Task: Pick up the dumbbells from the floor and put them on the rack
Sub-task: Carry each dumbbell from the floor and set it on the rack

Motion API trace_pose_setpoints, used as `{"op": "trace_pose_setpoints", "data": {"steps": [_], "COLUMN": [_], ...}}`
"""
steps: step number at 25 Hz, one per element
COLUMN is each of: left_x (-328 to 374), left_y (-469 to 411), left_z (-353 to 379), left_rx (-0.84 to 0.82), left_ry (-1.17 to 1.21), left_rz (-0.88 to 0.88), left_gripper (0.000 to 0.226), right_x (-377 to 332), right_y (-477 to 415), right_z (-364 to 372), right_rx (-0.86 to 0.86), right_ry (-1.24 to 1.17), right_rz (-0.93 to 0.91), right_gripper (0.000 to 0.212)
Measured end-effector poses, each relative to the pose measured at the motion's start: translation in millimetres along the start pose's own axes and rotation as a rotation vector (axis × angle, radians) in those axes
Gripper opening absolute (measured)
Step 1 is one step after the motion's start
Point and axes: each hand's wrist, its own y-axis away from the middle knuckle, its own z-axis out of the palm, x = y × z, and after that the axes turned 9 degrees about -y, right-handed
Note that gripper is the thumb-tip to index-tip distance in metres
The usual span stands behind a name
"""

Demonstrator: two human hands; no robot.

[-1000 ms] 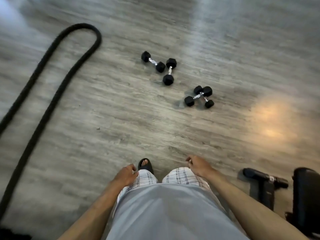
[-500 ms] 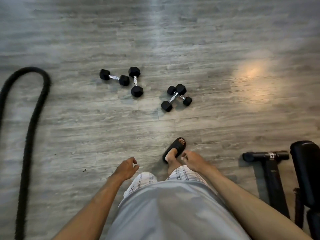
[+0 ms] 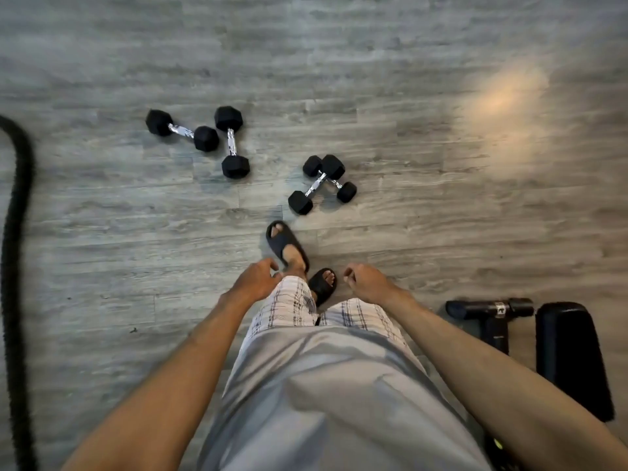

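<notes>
head view: a left pair of dumbbells (image 3: 232, 144) and a crossed right pair of dumbbells (image 3: 315, 185) are laid on the floor (image 3: 424, 232), ahead of the feet. the left hand (image 3: 256, 281) and right hand (image 3: 369, 283) are held loosely curled, nothing gripped.

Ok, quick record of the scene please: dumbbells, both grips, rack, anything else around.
dumbbells: four black hex-ended dumbbells with chrome handles, all on grey plank floor
left pair: leftmost dumbbell ends beside handle of second dumbbell
right pair: longer dumbbell crossed with shorter dumbbell
left grip: empty, fingers loosely curled
right grip: empty, fingers loosely curled
rack: not in view
other: thick black rope far left; black padded bench right
</notes>
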Motion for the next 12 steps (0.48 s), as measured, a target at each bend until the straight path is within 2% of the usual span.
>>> {"op": "trace_pose_setpoints", "data": {"steps": [8, 12], "left_x": [46.5, 59.5], "left_y": [-121.4, -196.0], "left_z": [-53.0, -69.7], "left_rx": [-0.135, -0.145], "left_ry": [0.002, -0.034], "left_rz": [-0.008, 0.006], "left_gripper": [0.03, 0.028], "right_x": [-26.2, -33.5], "right_y": [-114.8, -195.5], "right_z": [-71.8, -90.0], "right_rx": [-0.072, -0.018], "right_ry": [0.019, -0.05], "right_rz": [0.109, 0.156], "right_gripper": [0.019, 0.019]}}
